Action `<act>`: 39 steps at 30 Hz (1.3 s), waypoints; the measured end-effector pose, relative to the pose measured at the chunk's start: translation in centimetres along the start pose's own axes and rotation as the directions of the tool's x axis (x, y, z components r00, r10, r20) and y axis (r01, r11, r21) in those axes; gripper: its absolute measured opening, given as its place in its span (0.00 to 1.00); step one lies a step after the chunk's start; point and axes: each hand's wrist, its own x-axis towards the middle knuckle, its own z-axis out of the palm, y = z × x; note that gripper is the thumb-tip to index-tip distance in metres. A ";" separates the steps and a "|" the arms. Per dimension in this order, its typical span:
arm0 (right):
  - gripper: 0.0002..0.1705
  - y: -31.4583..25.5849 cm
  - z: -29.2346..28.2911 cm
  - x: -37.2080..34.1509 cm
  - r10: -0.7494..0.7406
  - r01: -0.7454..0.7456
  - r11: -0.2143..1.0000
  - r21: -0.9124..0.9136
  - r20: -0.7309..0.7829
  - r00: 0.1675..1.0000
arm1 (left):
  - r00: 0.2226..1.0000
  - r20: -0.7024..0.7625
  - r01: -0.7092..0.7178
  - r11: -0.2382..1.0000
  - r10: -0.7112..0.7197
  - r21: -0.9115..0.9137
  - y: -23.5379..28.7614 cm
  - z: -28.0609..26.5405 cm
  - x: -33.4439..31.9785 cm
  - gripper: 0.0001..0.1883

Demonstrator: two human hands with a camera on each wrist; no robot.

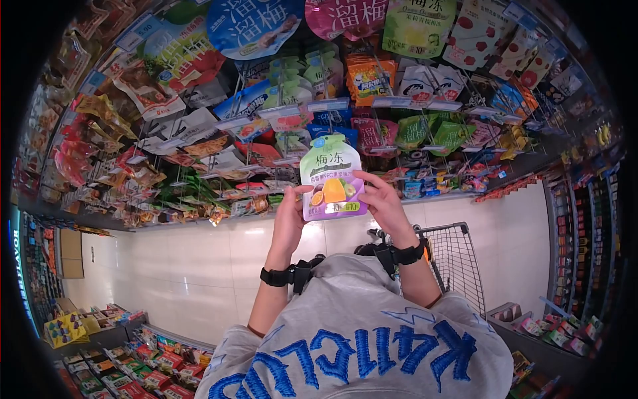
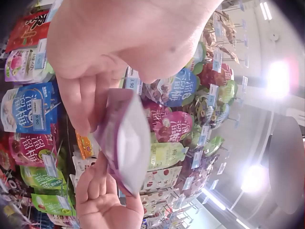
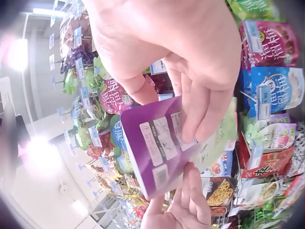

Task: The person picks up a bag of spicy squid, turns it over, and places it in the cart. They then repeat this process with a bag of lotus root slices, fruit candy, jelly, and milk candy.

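A green and purple pouch (image 1: 332, 179) with fruit pictures is held upright between both hands in the head view. The left hand (image 1: 290, 216) pinches its left edge, thumb on the front. On the other side, the right hand (image 1: 384, 205) grips the right edge. In the left wrist view the pouch (image 2: 126, 140) shows its pale bottom, with the left hand (image 2: 109, 43) at one side and the right hand (image 2: 107, 205) at the other. The right wrist view shows the purple back of the pouch (image 3: 157, 143), the right hand's (image 3: 176, 57) fingers lying across it.
Shelves hung with snack packets (image 1: 372, 80) fill the space ahead, with price tags along their rails. A wire cart (image 1: 455, 256) stands by the person's right side on the pale floor (image 1: 199, 259). Low bins of packets (image 1: 146, 362) lie at the lower left.
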 end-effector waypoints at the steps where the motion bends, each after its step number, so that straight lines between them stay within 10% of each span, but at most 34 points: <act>1: 0.30 0.0 0.2 0.0 -0.043 0.044 0.994 -0.097 0.013 0.999 | 1.000 -0.030 -0.006 0.999 0.008 0.052 -0.4 -0.1 0.2 0.17; 9: 0.43 -0.3 1.7 1.1 -0.248 0.268 0.924 -0.271 0.106 0.963 | 0.983 -0.043 -0.171 0.976 0.178 0.131 -1.3 0.7 1.0 0.20; 14: 0.42 -4.2 2.0 4.8 -0.469 0.443 0.620 -0.648 0.146 0.871 | 0.978 -0.069 -0.179 0.967 0.194 0.180 -1.8 0.1 2.0 0.17; 28: 0.21 -5.8 2.0 11.1 -0.403 0.416 0.885 -0.211 0.105 0.909 | 0.968 -0.058 -0.227 0.950 0.244 0.214 -1.4 0.6 4.1 0.17; 39: 0.16 -8.7 3.6 10.0 -0.473 0.511 0.843 -0.169 0.220 0.853 | 0.945 -0.046 -0.305 0.925 0.323 0.225 0.2 2.6 6.6 0.18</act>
